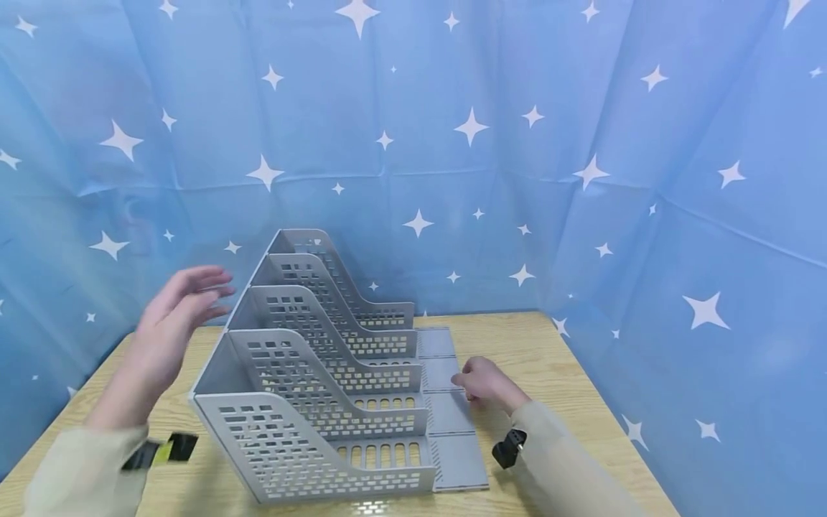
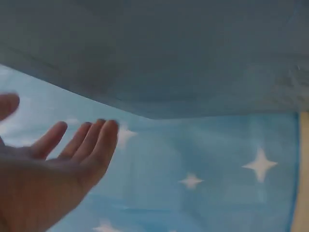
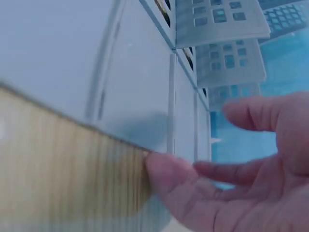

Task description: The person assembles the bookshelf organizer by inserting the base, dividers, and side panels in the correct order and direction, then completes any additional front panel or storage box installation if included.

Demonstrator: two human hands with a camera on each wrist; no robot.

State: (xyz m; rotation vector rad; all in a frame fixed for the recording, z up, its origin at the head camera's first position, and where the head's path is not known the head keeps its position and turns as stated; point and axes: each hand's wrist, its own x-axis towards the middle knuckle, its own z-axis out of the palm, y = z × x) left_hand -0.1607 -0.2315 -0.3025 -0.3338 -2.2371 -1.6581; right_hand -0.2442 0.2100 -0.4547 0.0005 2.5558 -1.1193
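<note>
A grey plastic file organizer (image 1: pixel 222 366) with several slots stands on the table, its tall side to the left and perforated dividers sloping down to the right. Flat grey panels (image 1: pixel 449 413) extend from its low side over the tabletop. My left hand (image 1: pixel 171 323) is raised beside the tall back, fingers spread and loosely bent, holding nothing; in the left wrist view the organizer's smooth back (image 2: pixel 169 63) passes above it. At the outer edge of the panels is my right hand (image 1: pixel 487 380). In the right wrist view a fingertip (image 3: pixel 166 169) meets the panel edge, thumb held apart.
The wood-grain table (image 1: pixel 536 359) reaches back to a blue curtain (image 1: pixel 491 215) with white stars, which also hangs along both sides. Black wrist devices (image 1: pixel 509 449) are strapped over the light sleeves.
</note>
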